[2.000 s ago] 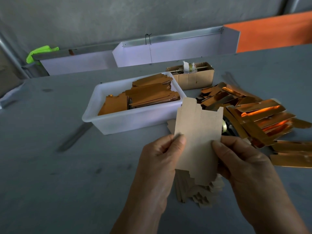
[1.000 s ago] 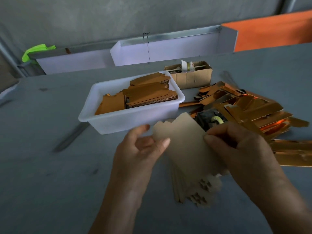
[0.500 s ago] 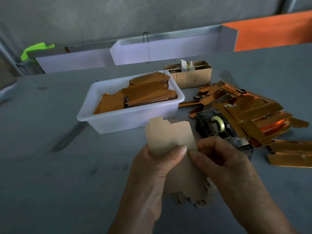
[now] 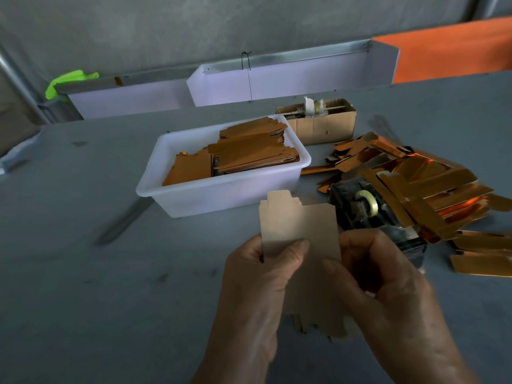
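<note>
Fingers of left hand (image 4: 259, 278) and right hand (image 4: 388, 284) pinch the flat cardboard blank (image 4: 300, 228) between them.

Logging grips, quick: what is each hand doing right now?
Left hand: pinches the flat tan die-cut cardboard blank at its left edge.
Right hand: grips the same blank's right edge.

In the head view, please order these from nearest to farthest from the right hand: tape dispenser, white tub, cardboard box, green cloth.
1. Tape dispenser, just beyond the right hand.
2. White tub, ahead to the left.
3. Cardboard box, behind the tub.
4. Green cloth, far left at the back.
</note>
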A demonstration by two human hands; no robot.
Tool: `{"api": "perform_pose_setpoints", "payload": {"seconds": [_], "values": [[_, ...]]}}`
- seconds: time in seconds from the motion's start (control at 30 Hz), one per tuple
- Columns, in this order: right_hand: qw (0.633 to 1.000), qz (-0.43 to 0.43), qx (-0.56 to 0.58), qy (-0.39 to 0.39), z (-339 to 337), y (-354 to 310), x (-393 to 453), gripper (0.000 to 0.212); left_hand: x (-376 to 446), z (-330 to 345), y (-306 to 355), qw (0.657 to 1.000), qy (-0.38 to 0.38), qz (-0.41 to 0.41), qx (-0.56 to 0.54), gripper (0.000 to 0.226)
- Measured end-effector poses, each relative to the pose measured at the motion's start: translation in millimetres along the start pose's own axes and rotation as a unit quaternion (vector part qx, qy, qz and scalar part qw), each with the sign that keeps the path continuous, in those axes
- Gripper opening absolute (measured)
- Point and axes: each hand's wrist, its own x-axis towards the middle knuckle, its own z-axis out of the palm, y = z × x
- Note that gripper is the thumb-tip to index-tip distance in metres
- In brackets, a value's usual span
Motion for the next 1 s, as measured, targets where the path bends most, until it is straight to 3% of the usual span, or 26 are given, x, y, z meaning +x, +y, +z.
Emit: {"api": "perform_pose_setpoints", "payload": {"seconds": [0.1,0.23,0.37,0.5,0.6,0.7,0.8,0.9,1.0], "values": [[0.995,-0.066,-0.062,0.030,4.6,-4.1,-3.5,0.039,-2.3,2.3,-1.9,1.000,0.016,0.002,0.025,0.007],[0.995,-0.091,-0.044,0.020,14.6,-7.2,-11.3,0.056,-6.8,7.6,-3.6,0.999,0.008,-0.005,0.032,0.009],[0.992,-0.113,-0.056,0.001,16.4,-13.7,-12.4,0.044,-11.8,2.9,1.0,0.999,-0.041,0.004,0.019,0.021],[0.989,-0.125,-0.082,-0.004,15.7,-18.1,-11.0,0.047,-16.7,-0.8,5.1,0.997,-0.078,0.016,0.017,0.040],[0.989,-0.120,-0.087,-0.007,14.5,-16.2,-12.3,0.044,-18.9,-3.7,4.1,0.992,-0.108,0.041,0.056,0.033],[0.999,-0.041,0.012,-0.011,7.9,-20.1,-11.2,0.028,-18.4,-12.3,3.3,0.984,-0.138,0.055,0.100,0.030],[0.993,0.088,0.076,-0.003,-1.0,-15.0,-3.9,0.045,-17.3,-18.8,2.4,0.975,-0.174,0.039,0.129,0.033],[0.959,0.186,0.195,-0.088,-5.7,-12.5,3.6,0.038,-16.3,-18.1,0.4,0.972,-0.199,0.022,0.124,0.030],[0.935,0.219,0.256,-0.107,-7.0,-11.6,7.5,0.025,-13.8,-15.9,-2.3,0.974,-0.206,-0.006,0.092,0.021]]}}
